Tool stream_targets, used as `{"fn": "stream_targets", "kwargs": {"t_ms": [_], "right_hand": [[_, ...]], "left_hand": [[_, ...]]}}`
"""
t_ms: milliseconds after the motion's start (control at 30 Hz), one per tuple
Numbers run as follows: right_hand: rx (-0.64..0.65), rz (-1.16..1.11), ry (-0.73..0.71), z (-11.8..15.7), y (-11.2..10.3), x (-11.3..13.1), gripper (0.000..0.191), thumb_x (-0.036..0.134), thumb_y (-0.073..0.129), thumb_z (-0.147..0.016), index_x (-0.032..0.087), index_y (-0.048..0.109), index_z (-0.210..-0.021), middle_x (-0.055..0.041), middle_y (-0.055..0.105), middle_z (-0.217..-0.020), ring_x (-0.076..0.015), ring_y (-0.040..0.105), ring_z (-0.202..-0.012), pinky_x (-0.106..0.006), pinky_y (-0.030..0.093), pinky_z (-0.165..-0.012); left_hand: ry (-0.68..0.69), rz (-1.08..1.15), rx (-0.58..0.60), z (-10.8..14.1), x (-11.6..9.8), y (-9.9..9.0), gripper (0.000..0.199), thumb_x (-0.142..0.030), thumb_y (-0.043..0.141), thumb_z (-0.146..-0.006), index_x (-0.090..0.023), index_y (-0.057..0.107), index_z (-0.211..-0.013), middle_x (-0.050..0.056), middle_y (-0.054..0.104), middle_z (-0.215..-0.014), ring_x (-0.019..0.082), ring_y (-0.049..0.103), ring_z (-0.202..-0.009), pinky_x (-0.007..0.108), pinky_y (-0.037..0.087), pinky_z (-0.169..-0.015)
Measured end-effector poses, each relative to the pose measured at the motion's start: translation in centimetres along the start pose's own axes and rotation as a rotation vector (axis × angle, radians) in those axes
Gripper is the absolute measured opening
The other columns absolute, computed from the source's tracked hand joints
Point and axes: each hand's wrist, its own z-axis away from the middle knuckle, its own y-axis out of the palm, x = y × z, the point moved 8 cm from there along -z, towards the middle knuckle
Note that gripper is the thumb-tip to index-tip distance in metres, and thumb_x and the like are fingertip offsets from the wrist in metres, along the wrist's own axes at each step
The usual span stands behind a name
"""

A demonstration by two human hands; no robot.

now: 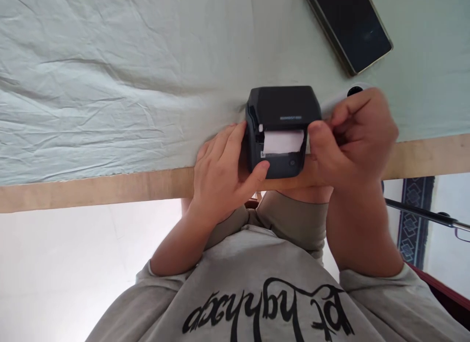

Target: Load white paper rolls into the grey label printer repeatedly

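Note:
A small black label printer (282,104) stands at the table's front edge, with a white paper strip (282,142) showing in the gap below its lid. My left hand (223,170) braces the printer's left side, the fingers along the wall and the thumb on the front-left corner. On the other side, my right hand (354,141) is closed, with its thumb against the right front corner of the lid and its other fingers curled, partly hidden. A white paper roll (336,99) with a dark core lies just behind my right hand, partly covered by it.
A dark smartphone (350,31) rests at the back right. Wrinkled pale green cloth (128,82) covers the table, whose bare wooden edge (91,187) runs along the front. Below right are a dark metal bar (422,210) and a patterned blue strip (414,229).

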Motion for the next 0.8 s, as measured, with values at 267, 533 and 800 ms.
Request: {"fn": "stream_targets", "kwargs": {"t_ms": [267,533,800], "right_hand": [[-0.029,0.085,0.024,-1.8,0.7,1.1,0.019,0.031,0.069,-0.092,0.026,0.052,-0.084,0.0031,0.061,-0.081,-0.0133,0.068,-0.066,-0.03,0.047,-0.055],[0.515,0.449,0.161,-4.4,3.6,0.1,0.017,0.02,0.083,-0.077,0.029,0.071,-0.085,0.0052,0.05,-0.055,-0.0145,0.042,-0.056,-0.04,0.043,-0.071],[0.663,0.423,0.018,-5.3,4.6,-1.1,0.027,0.022,0.09,-0.067,0.03,0.073,-0.087,0.0057,0.036,-0.053,-0.0119,0.037,-0.057,-0.03,0.032,-0.063]], "left_hand": [[0.003,0.04,-0.001,0.1,0.1,0.0,0.068,-0.064,0.044,-0.105,-0.017,0.049,-0.154,0.018,0.064,-0.149,0.036,0.06,-0.139,0.048,0.045,-0.115],[0.015,0.031,0.004,0.1,-0.1,-0.1,0.069,-0.064,0.043,-0.105,-0.016,0.049,-0.154,0.018,0.064,-0.15,0.036,0.061,-0.138,0.047,0.046,-0.113],[0.013,0.13,-0.019,0.5,0.1,-0.5,0.08,-0.07,0.012,-0.109,-0.017,0.05,-0.155,0.017,0.062,-0.152,0.032,0.058,-0.143,0.045,0.042,-0.116]]}}
